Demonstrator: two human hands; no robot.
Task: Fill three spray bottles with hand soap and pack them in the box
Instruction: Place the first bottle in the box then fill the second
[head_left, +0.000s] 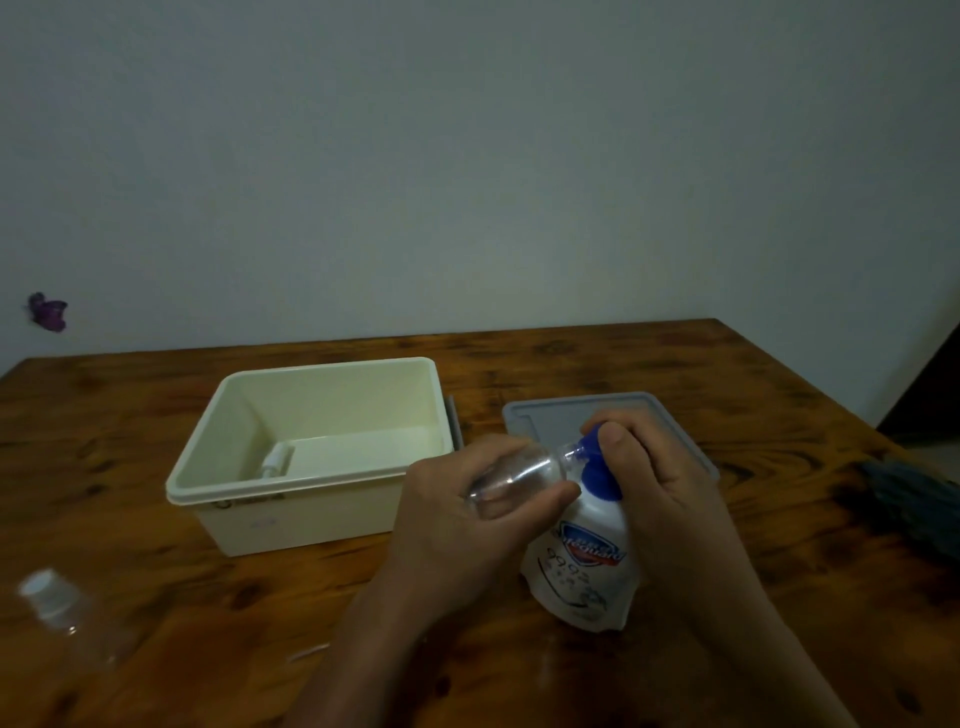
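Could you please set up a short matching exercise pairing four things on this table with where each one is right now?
Things:
1. clear spray bottle
2. soap pouch
3. grey lid
4. capped bottle

Places:
A. flat on the table behind the hands
B. lying at the table's near left edge
C. gripped by the left hand, tilted
D. held at its blue spout by the right hand

Pairs: 1-C, 2-D, 3-A, 4-B

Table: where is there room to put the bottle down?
Bare wood lies behind the grey lid toward the wall, and in front of the cream box. It's crowded where both hands hold the clear bottle and soap pouch.
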